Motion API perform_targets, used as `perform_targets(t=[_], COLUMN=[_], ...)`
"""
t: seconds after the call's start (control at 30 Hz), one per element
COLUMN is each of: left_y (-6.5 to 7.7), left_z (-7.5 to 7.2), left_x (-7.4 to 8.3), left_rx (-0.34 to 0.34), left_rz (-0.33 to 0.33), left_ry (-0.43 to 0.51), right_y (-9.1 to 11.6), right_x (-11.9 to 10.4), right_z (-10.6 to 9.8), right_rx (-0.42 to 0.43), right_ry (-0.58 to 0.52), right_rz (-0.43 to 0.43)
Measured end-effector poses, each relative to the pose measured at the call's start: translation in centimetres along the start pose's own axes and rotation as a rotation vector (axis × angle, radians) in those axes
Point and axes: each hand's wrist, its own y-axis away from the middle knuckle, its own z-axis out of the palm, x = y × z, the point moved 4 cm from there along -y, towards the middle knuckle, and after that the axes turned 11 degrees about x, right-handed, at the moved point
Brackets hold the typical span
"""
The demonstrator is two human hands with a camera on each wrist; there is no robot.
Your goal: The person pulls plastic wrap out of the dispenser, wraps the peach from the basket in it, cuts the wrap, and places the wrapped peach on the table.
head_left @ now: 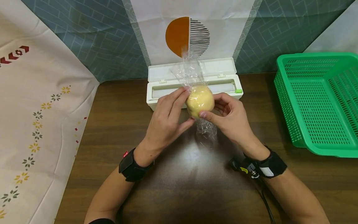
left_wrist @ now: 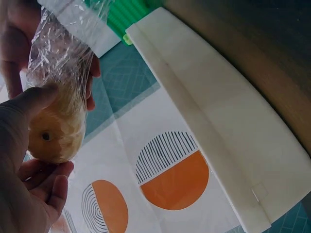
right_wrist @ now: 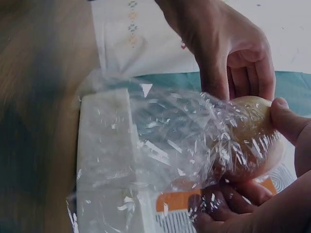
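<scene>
Between both hands is a round pale-yellow fruit [head_left: 199,101] wrapped in clear plastic film [head_left: 193,73]. Loose film rises above it and a crumpled end hangs below. My left hand [head_left: 167,116] holds the fruit's left side, fingertips at its upper edge and thumb low. On the right, my right hand [head_left: 233,119] grips it with the thumb on the front and fingers curled behind. A small dark spot marks the fruit [left_wrist: 60,133] in the left wrist view. In the right wrist view, film [right_wrist: 170,136] stretches out from the fruit in a wrinkled, shiny twist.
Behind the hands, a white cling-film dispenser [head_left: 162,73] stands with its lid up and a roll inside. A green plastic basket [head_left: 299,124] is on the right of the brown wooden table [head_left: 117,124]. A cable [head_left: 267,202] runs beside the right forearm.
</scene>
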Motion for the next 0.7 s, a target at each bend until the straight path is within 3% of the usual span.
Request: perform_targets(t=[0.3, 0.53, 0.7], left_y=[0.5, 0.9, 0.2], left_z=[0.2, 0.5, 0.0], left_x=[0.0, -0.4, -0.7], left_rx=[-0.027, -0.032, -0.011], left_rz=[-0.049, -0.054, -0.106], left_ry=[0.003, -0.009, 0.117], right_y=[0.1, 0.3, 0.3], right_x=[0.2, 0.3, -0.8], right_z=[-0.1, 0.2, -0.4], right_rx=[-0.009, 0.023, -0.017], right_ry=[0.14, 0.327, 0.372], right_rz=[-0.039, -0.141, -0.192])
